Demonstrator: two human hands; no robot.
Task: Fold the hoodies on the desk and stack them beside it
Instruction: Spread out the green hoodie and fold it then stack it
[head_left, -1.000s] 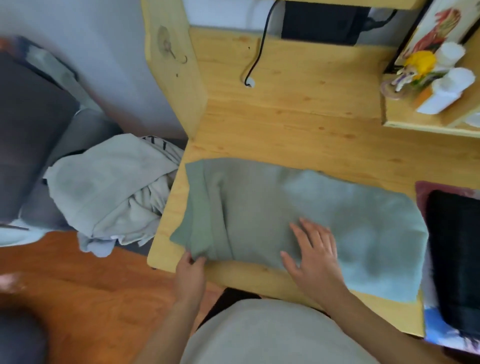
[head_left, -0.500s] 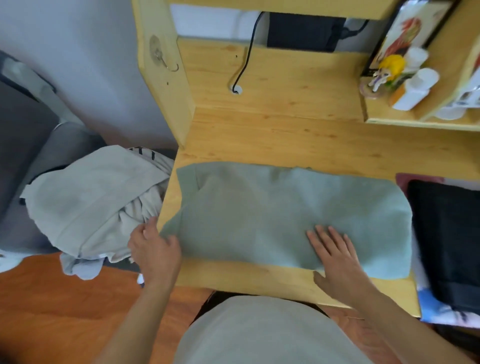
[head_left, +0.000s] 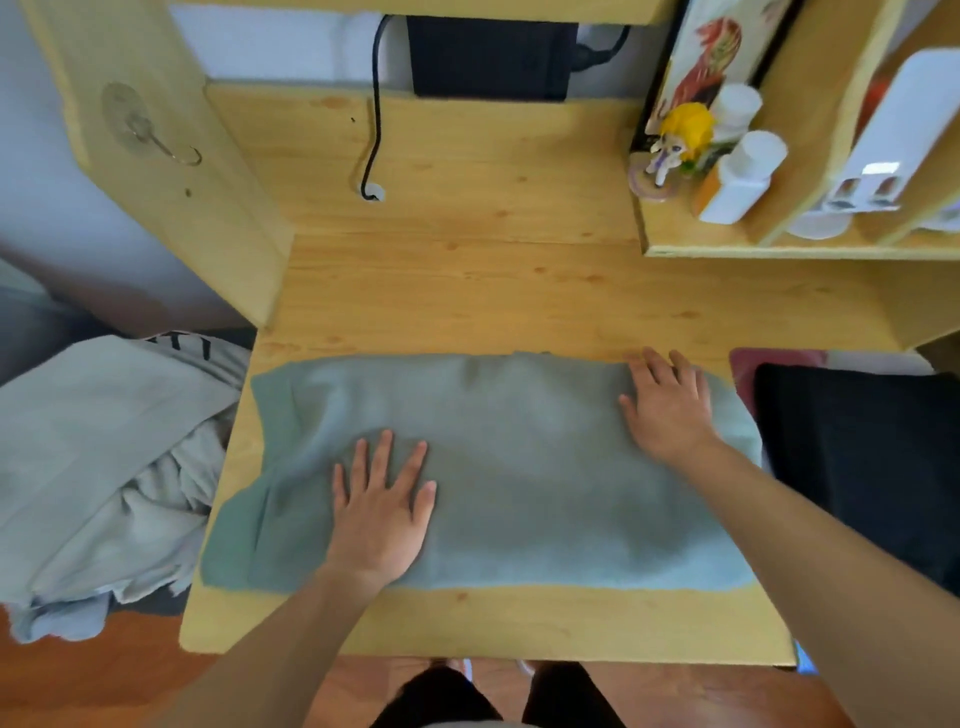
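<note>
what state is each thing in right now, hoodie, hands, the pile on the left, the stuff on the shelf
green hoodie: folded into a long flat band on the desk
left hand: open, palm flat on the hoodie
right hand: open, palm flat near its right end
beige clothes: crumpled heap beside the desk, unfolded
black cable: running down to a hole in the desk
white bottles: upright on the shelf, caps on

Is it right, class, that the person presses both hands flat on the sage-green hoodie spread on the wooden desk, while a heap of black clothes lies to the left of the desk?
Not quite. The head view shows the heap left of the wooden desk is pale beige clothes, not black. The rest holds: the left hand and right hand lie flat on the sage-green hoodie.
</note>
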